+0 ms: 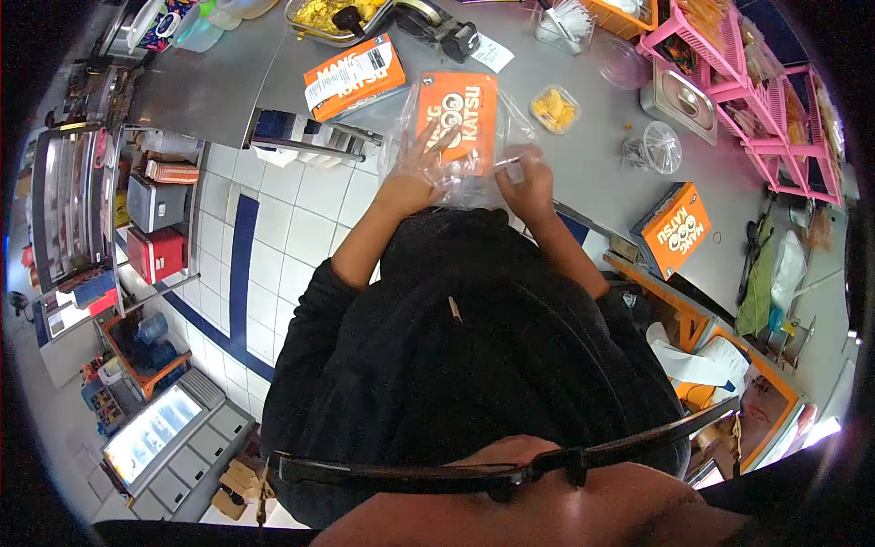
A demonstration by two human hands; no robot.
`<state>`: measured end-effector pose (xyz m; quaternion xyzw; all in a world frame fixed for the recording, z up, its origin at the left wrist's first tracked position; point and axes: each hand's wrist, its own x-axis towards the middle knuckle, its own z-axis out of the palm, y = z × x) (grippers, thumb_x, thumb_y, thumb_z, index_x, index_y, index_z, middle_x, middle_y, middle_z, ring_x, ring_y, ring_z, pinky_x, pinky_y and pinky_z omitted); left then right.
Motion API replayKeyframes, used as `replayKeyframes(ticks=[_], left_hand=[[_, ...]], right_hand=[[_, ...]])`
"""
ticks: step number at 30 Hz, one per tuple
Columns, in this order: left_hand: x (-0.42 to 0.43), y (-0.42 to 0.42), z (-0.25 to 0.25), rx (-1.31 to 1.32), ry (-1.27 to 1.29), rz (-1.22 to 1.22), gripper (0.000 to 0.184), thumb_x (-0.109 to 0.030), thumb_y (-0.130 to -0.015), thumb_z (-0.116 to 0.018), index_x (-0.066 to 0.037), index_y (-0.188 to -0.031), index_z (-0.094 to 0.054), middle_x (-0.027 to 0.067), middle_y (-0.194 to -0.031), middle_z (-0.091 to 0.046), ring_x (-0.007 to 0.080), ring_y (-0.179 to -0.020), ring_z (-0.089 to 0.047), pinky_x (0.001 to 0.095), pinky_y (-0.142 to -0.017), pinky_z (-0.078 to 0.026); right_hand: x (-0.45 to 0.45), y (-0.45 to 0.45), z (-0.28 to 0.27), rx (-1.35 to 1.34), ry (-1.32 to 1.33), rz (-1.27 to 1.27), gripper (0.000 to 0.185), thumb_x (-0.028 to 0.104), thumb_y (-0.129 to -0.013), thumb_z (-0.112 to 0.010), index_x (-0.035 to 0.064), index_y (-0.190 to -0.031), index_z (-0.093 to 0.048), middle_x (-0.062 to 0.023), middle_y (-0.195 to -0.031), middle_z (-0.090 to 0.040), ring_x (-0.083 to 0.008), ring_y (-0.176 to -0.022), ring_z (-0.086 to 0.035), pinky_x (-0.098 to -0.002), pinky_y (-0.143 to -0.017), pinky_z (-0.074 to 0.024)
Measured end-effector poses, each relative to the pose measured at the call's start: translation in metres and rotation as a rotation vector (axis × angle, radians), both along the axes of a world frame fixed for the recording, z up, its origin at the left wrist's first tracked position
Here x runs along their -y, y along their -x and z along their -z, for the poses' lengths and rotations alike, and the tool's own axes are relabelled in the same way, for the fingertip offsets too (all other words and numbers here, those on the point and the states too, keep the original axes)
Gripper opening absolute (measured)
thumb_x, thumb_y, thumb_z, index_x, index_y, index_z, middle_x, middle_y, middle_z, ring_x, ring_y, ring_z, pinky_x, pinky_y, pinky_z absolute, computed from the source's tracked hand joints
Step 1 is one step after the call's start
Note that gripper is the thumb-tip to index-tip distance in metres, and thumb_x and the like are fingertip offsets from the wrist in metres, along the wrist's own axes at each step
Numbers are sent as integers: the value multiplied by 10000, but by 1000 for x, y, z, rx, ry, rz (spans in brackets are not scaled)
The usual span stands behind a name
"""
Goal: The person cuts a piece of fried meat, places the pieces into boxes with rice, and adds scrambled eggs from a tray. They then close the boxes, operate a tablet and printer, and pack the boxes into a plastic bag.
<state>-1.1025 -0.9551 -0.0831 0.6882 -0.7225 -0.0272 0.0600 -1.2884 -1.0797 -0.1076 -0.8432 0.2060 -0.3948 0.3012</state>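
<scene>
An orange printed box [471,114] lies at the counter's front edge, inside or under a clear plastic bag [397,128]. My left hand [421,164] rests on the box's left side through the plastic, its fingers spread. At the box's lower right corner my right hand [527,178] has its fingers closed in a pinch on the bag's edge. A second orange box [383,68] with a white paper slip on it sits just left of the first. To the right is a small clear tub [555,108] of yellow food.
Another orange box [674,230] stands at the counter's right edge. Pink baskets [770,123], a metal lidded container [682,102] and a clear cup [658,149] are on the right. A tray of yellow food [339,16] and a black tape dispenser [442,32] sit at the back.
</scene>
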Motion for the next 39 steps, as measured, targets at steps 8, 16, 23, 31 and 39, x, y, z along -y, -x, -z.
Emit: replayKeyframes(ticks=[8,16,23,31,39], left_hand=[[8,-3,34,41,217,-8,423,-298,-825,-562,-337,-1246,-539,81,-1451,-312,336,-1376,-202,673,-1004,-238],[20,-9,23,-208,177,118,565,-409,-777,-620,-287,-1313,-492,147,-1328,-438,386,-1333,-271,585,-1003,-300],[77,26,13,-76,163,-430,873,-773,-704,-488,-272,-1407,-364,287,-1432,-275,479,-1370,-20,591,-1079,-67],[84,-3,17,114,-44,-141,735,-449,-771,-574,-322,-1430,-275,57,-1530,-152,354,-1399,-78,744,-980,-60],[48,47,3,-5,178,-578,600,-425,-869,-512,-313,-1423,-310,103,-1521,-146,469,-1347,-145,758,-897,-197]], right_hand=[[-7,-18,16,71,-816,-37,332,-64,-785,-581,44,-1092,-514,-80,-898,-627,-146,-786,-610,-274,-670,-511],[-24,-12,2,207,-1133,29,185,-32,-824,-580,9,-1002,-550,-81,-890,-613,-171,-839,-611,-279,-735,-509],[-14,-18,18,-102,-772,133,178,23,-819,-588,-26,-990,-570,-166,-909,-633,-252,-865,-631,-341,-778,-510],[68,-11,-123,-489,-822,-1064,285,256,-858,-618,-1,-981,-609,-100,-812,-646,-164,-699,-617,-267,-612,-493],[201,-173,-28,-182,-228,-201,313,372,-856,-606,77,-941,-668,-21,-776,-612,-148,-592,-538,-277,-526,-454]])
